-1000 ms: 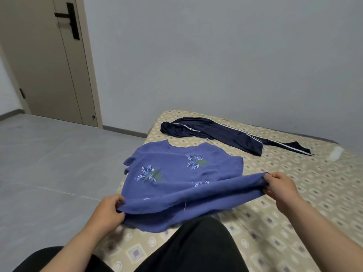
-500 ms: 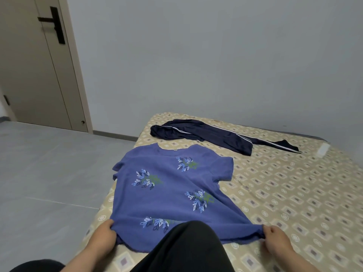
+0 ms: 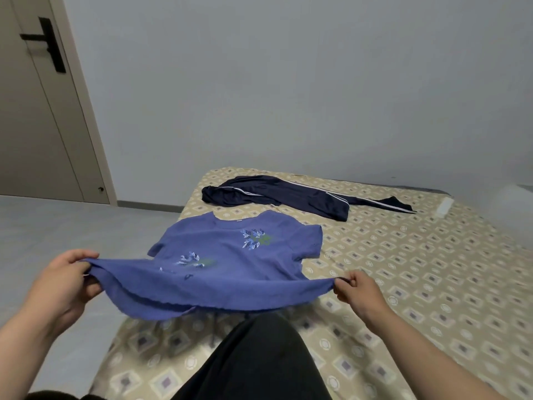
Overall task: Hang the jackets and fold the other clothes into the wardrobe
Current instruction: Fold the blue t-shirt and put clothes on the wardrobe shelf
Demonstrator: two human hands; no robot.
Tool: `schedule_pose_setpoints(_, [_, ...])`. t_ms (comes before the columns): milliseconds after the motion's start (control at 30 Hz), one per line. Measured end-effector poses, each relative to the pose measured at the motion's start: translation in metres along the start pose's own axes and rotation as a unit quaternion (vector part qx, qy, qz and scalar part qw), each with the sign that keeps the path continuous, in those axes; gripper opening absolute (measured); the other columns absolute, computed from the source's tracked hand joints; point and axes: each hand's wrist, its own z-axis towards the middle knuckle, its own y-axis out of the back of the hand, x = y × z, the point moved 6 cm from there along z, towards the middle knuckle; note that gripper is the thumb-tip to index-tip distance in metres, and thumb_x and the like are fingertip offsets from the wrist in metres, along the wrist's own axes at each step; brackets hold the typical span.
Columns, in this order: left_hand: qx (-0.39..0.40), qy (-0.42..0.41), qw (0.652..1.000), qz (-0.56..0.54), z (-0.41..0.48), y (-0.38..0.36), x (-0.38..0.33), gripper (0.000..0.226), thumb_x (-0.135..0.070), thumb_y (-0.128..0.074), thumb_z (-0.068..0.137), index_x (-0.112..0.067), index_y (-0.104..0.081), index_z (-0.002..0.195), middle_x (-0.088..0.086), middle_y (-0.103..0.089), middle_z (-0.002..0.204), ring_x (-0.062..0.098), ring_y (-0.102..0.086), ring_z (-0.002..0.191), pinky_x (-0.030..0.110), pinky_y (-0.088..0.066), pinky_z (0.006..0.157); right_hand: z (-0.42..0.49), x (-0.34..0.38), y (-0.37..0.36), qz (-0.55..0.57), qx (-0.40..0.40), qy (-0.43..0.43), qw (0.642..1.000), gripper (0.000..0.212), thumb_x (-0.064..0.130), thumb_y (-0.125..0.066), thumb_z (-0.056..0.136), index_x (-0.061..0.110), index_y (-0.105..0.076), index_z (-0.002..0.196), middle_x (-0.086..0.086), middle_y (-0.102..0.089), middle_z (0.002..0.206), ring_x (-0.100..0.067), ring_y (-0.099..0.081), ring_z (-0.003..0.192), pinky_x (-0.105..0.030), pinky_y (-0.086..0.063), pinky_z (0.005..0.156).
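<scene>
A blue short-sleeved top [image 3: 230, 255] with embroidered leaf sprigs lies face up on the bed, its collar pointing away from me. My left hand [image 3: 62, 281] pinches the left corner of its hem and my right hand [image 3: 356, 290] pinches the right corner. The hem is lifted off the mattress and stretched between them, while the shoulders and sleeves still rest on the bed. Farther back lie dark navy track trousers [image 3: 291, 196] with white side stripes, loosely bunched.
The patterned beige mattress [image 3: 432, 269] fills the right and near part of the view. My dark-clad knee [image 3: 259, 362] rests on its near edge. A closed door [image 3: 37, 116] with a black handle stands at the left, with grey floor [image 3: 72, 226] before it. A small white object [image 3: 445, 207] lies at the far right.
The hem was lifted, then laid flat near me half a second ago; now both hands have raised it again and carried it away from me over the top's lower part.
</scene>
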Motion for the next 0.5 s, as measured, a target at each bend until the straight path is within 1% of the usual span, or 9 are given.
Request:
schedule_pose_setpoints(67, [-0.014,-0.008,1.000,-0.023,0.003,0.008,-0.009,0.033,0.003,-0.031,0.098,-0.018,-0.052,0.083,0.013,-0.052,0.083,0.009,-0.065,0.050,0.019,-0.053,0.043,-0.001,0.012,0.011,-0.033,-0.028,0.011,0.999,0.018,-0.001,-0.062,0.081,0.010,-0.050,0.074,-0.001,-0.057,0.055,-0.012,-0.046,0.047,-0.019,-0.035,0.041])
schedule_pose_setpoints(100, [-0.015,-0.007,0.999,-0.030,0.005,0.012,-0.011,0.032,0.001,-0.031,0.098,-0.019,-0.053,0.085,0.010,-0.054,0.085,0.005,-0.065,0.048,0.019,-0.054,0.045,-0.001,0.018,0.017,-0.045,-0.046,0.014,0.998,0.016,-0.002,-0.060,0.079,0.010,-0.050,0.073,-0.002,-0.058,0.056,-0.013,-0.045,0.047,-0.021,-0.034,0.040])
schedule_pose_setpoints(167, [-0.005,-0.001,1.000,-0.029,0.006,0.019,-0.013,0.031,-0.002,-0.034,0.097,-0.022,-0.056,0.089,0.003,-0.056,0.089,0.002,-0.065,0.051,0.018,-0.055,0.048,0.001,0.026,0.030,-0.052,-0.086,0.020,0.995,0.013,-0.001,-0.054,0.080,0.009,-0.050,0.075,-0.007,-0.057,0.063,-0.019,-0.045,0.055,-0.025,-0.035,0.047])
schedule_pose_setpoints(200, [0.000,-0.001,1.000,-0.019,0.007,0.022,-0.013,0.031,-0.003,-0.036,0.097,-0.023,-0.057,0.089,0.002,-0.057,0.089,0.003,-0.066,0.054,0.019,-0.055,0.048,0.001,0.029,0.035,-0.044,-0.106,0.017,0.993,0.013,0.000,-0.051,0.084,0.010,-0.049,0.076,-0.008,-0.056,0.068,-0.022,-0.048,0.059,-0.030,-0.039,0.051])
schedule_pose_setpoints(267, [-0.002,-0.009,1.000,0.009,0.007,0.025,-0.011,0.030,-0.004,-0.039,0.095,-0.024,-0.060,0.090,0.002,-0.059,0.090,0.008,-0.068,0.058,0.022,-0.057,0.049,0.000,0.031,0.041,0.020,-0.122,-0.013,0.992,0.014,0.002,-0.043,0.091,0.011,-0.045,0.081,-0.010,-0.057,0.081,-0.025,-0.056,0.071,-0.040,-0.052,0.062])
schedule_pose_setpoints(333, [-0.020,-0.015,0.999,0.031,0.006,0.029,-0.008,0.027,-0.006,-0.043,0.091,-0.024,-0.063,0.088,0.003,-0.062,0.087,0.009,-0.069,0.058,0.026,-0.058,0.050,-0.002,0.032,0.040,0.107,-0.094,-0.053,0.988,0.013,-0.001,-0.037,0.095,0.008,-0.044,0.087,-0.012,-0.060,0.091,-0.028,-0.065,0.079,-0.044,-0.060,0.070])
schedule_pose_setpoints(400, [-0.045,-0.021,0.998,0.045,0.008,0.028,-0.003,0.026,-0.009,-0.045,0.088,-0.025,-0.066,0.087,0.001,-0.064,0.085,0.013,-0.068,0.064,0.027,-0.059,0.053,-0.006,0.039,0.038,0.154,-0.055,-0.071,0.984,0.020,-0.009,-0.034,0.093,0.007,-0.045,0.086,-0.015,-0.061,0.080,-0.029,-0.068,0.067,-0.040,-0.061,0.064])
schedule_pose_setpoints(467, [-0.073,-0.025,0.996,0.040,0.012,0.030,0.001,0.028,-0.011,-0.042,0.093,-0.026,-0.064,0.086,0.000,-0.063,0.087,0.009,-0.063,0.072,0.017,-0.056,0.056,-0.012,0.046,0.040,0.157,-0.010,-0.076,0.985,0.026,-0.014,-0.035,0.090,0.011,-0.040,0.082,-0.011,-0.054,0.062,-0.022,-0.058,0.050,-0.036,-0.060,0.057])
schedule_pose_setpoints(500, [-0.077,-0.024,0.996,0.035,0.017,0.031,0.006,0.031,-0.010,-0.038,0.096,-0.026,-0.062,0.085,-0.002,-0.063,0.085,0.006,-0.062,0.074,0.012,-0.054,0.056,-0.015,0.047,0.043,0.148,0.016,-0.080,0.986,0.028,-0.014,-0.036,0.090,0.012,-0.038,0.082,-0.008,-0.050,0.057,-0.019,-0.051,0.046,-0.036,-0.059,0.057])
